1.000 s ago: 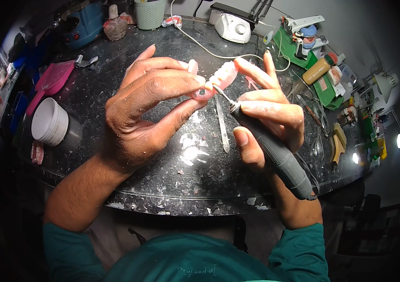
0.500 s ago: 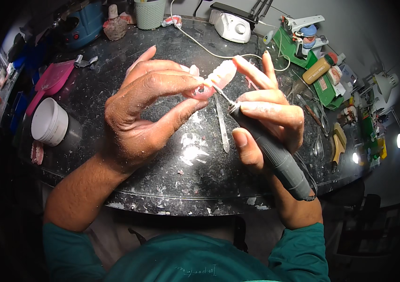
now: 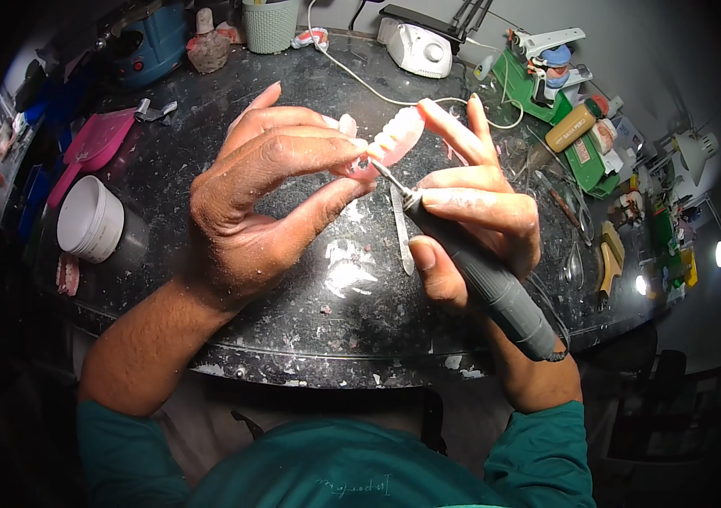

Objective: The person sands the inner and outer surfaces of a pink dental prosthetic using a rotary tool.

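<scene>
My left hand [image 3: 246,199] pinches a pink denture [image 3: 398,137] with cream teeth between its fingers and thumb, near the middle of the view. My right hand [image 3: 483,216] grips a dark grey rotary handpiece [image 3: 496,292], with a cord at its rear. The slim metal bit [image 3: 387,175] points up-left and meets the denture's left end, or lies just beside it; I cannot tell which. An outstretched finger of my right hand reaches the denture's far end. Beneath the work, a flat metal blade [image 3: 403,237] lies on the black, stained bench [image 3: 293,330], partly hidden behind the handpiece.
At left are a white tub [image 3: 88,220], pink dustpan [image 3: 98,140] and denture piece [image 3: 67,275]. A blue machine [image 3: 145,51], woven cup [image 3: 269,25] and white control box [image 3: 420,52] with a cord stand behind. Green trays [image 3: 528,89], tools and a brush [image 3: 608,258] crowd the right.
My right hand and the handpiece have shifted slightly left, bringing the bit lower on the denture's end. The denture's far end has tilted a little upward. My left hand is nearly unmoved.
</scene>
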### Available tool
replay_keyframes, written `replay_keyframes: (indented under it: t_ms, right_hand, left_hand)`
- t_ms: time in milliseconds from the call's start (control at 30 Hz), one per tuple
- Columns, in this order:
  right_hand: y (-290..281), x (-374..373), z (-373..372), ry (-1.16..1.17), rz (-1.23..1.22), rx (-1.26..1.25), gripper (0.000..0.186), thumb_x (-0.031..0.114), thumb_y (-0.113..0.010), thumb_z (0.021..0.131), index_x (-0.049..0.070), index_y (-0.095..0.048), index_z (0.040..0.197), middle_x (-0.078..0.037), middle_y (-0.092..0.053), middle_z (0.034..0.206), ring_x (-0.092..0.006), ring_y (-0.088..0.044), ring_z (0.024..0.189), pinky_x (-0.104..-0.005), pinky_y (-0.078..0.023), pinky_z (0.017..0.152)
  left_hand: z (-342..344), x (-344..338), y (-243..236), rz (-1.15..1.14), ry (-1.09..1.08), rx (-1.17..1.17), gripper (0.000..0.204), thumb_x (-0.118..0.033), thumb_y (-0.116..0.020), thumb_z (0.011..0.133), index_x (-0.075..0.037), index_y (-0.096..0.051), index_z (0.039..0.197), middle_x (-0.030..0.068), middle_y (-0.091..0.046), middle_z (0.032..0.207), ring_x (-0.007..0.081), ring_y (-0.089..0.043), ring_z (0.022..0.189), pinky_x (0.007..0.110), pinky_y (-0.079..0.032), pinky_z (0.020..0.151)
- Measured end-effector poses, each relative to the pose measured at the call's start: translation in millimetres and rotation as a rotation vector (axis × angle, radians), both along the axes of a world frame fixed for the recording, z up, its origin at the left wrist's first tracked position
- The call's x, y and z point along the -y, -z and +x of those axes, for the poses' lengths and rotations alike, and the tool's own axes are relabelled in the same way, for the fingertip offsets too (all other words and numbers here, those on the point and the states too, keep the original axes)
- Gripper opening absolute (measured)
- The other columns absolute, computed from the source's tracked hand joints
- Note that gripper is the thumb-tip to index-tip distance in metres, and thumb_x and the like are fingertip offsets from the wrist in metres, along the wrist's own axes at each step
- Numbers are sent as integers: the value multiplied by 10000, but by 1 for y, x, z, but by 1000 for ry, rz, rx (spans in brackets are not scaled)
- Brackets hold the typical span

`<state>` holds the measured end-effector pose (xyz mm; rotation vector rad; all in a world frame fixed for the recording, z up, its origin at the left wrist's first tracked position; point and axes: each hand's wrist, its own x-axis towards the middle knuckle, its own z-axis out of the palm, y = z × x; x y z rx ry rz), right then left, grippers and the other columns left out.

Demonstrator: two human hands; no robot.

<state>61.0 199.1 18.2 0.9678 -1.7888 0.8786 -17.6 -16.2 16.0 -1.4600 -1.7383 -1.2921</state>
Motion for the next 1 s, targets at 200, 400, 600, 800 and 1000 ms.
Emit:
replay_keyframes:
  t_ms: [200, 400, 600, 800, 1000]
  right_hand:
    - [-2, -7, 2, 45, 144, 8, 379, 254, -755, 903, 62, -527, 1137, -140, -686, 969, -541, -570, 1228, -733, -154, 1156]
    - [-1, -7, 2, 41, 138, 10, 387, 247, -763, 896, 64, -530, 1146, -136, -687, 971, -539, -572, 1225, -733, -151, 1157]
    - [-4, -7, 3, 37, 162, 16, 401, 252, -772, 887, 65, -530, 1146, -138, -686, 978, -544, -572, 1223, -732, -148, 1158]
    - [-4, -6, 3, 44, 159, 15, 390, 257, -763, 901, 58, -524, 1138, -143, -685, 975, -556, -570, 1218, -740, -154, 1152]
    - [-2, -4, 1, 35, 134, -12, 392, 263, -760, 906, 52, -520, 1133, -146, -679, 996, -559, -569, 1218, -741, -166, 1149]
  left_hand:
    - [1, -1, -1, -13, -7, -11, 270, 2, -787, 795, -69, -711, 1045, 73, -753, 1046, 266, -646, 1128, 558, -285, 1178]
    - [0, -1, -1, -11, 0, -13, 275, 2, -789, 792, -68, -714, 1047, 69, -753, 1040, 264, -645, 1130, 556, -285, 1178]
    - [-1, 0, 2, 5, 10, 12, 277, -1, -789, 794, -61, -714, 1053, 64, -750, 1047, 260, -646, 1126, 563, -282, 1179]
    - [0, 0, 3, 3, 10, 35, 278, -9, -786, 803, -58, -714, 1067, 71, -748, 1063, 256, -657, 1137, 571, -270, 1186]
    - [-1, 0, 3, 4, 19, 36, 273, -19, -788, 813, -61, -713, 1071, 82, -749, 1076, 255, -663, 1144, 579, -259, 1189]
